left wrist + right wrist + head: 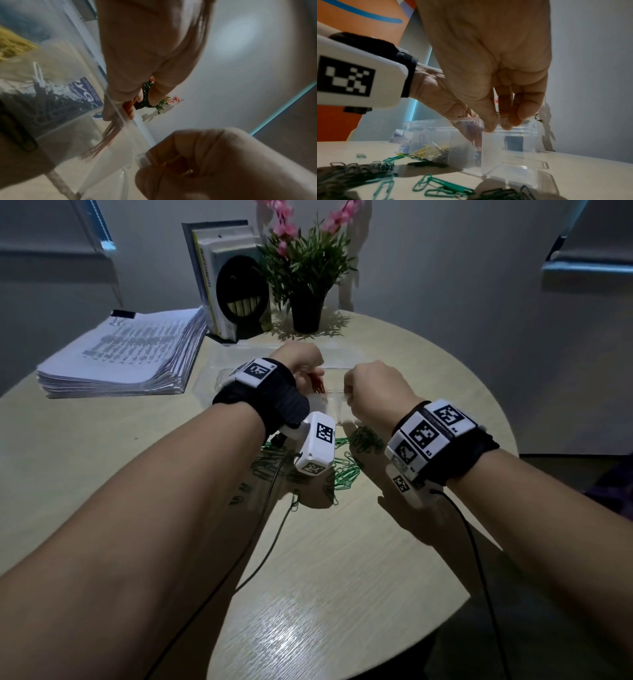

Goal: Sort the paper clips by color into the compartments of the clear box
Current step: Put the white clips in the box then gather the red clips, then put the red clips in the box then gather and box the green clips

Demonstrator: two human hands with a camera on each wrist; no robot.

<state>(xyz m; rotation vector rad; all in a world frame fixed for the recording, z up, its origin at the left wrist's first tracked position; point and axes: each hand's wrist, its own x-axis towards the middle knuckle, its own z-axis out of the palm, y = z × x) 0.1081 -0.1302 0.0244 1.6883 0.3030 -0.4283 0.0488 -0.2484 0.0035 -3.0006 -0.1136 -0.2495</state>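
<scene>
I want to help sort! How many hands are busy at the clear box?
2. The left hand holds red clips over the clear box. The right hand pinches the box's rim. No other hand shows.

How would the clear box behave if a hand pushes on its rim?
The clear box looks thin-walled and light, so it may slide or tip. The right hand pinches its rim, probably steadying it. Its few clips add little weight.
</scene>
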